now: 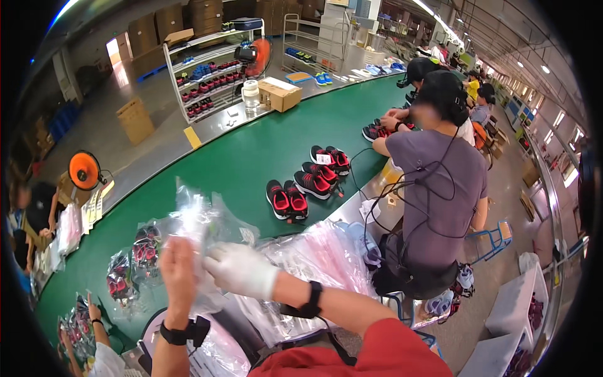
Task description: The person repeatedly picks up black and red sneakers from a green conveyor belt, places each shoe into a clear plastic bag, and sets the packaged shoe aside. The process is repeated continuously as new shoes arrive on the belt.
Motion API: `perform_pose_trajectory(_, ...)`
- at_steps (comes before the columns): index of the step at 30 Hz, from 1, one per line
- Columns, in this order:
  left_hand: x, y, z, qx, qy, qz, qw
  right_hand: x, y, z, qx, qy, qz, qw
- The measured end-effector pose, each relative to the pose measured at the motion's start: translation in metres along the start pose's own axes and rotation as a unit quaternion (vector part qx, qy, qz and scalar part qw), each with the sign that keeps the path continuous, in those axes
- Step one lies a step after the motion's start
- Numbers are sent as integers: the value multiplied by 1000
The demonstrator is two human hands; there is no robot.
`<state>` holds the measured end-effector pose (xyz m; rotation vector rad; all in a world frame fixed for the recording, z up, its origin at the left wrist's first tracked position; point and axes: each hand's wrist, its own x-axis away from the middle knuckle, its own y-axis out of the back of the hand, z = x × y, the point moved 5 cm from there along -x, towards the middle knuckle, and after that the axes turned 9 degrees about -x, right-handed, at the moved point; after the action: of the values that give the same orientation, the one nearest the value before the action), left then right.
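A clear plastic bag (196,220) is pinched between the bare left hand (178,267) and gloved right hand (240,270), raised over the green conveyor belt (251,151). Beyond the hands, paired red-black shoes (287,200) lie on it; shelving (207,75) stands behind.

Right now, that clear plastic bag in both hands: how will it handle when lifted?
Probably floppy: the clear plastic bag crumples and folds between the left hand and the gloved right hand. Likely very light, since it stands up from a two-hand pinch. Possibly slippery: its film looks glossy, like the pile of bags beside it.
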<state>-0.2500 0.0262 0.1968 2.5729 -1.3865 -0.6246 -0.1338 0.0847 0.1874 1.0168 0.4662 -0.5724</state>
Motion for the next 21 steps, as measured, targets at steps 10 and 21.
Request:
perform_pose_trajectory(10, 25, 4, -13, -175, 7, 149, 973, 0, 5, -54, 62, -183, 216, 957)
perform_pose_trajectory(21, -68, 25, 29, -150, 26, -74, 985, -10, 66, -119, -343, -125, -13, 931)
